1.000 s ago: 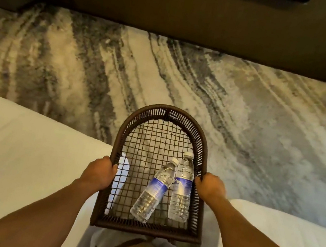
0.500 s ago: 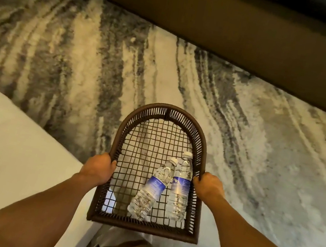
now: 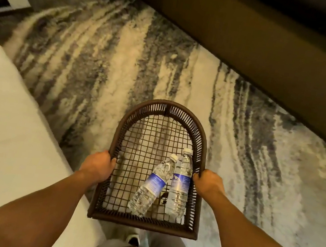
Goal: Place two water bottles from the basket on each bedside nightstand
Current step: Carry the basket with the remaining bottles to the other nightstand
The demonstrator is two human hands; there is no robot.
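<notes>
Streaked grey-and-cream carpet (image 3: 123, 69) filling the floor, with white bedding (image 3: 5, 129) running along the left and a dark panel (image 3: 257, 42) crossing the upper right. Being held level above the carpet, a dark brown woven basket (image 3: 165, 107), arched at the far end and straight at the near end, open mesh bottom showing the carpet through it. Lying in the right half of the basket, two clear water bottles with blue labels and white caps, both pointing caps away from the body. Running almost straight front to back along the right wall, the right bottle (image 3: 180, 182). Leaning at a slant, the left bottle (image 3: 152, 186), base nearer the middle of the basket and cap tipping right to touch the other bottle's shoulder. Gripping the left rim, the left hand (image 3: 98, 165), fingers (image 3: 111, 161) curled shut over the weave, well apart from the bottles. Gripping the right rim, the right hand (image 3: 207, 182), fingers (image 3: 196, 177) clamped around the edge just beside the right bottle's label, contact with it impossible to tell.
</notes>
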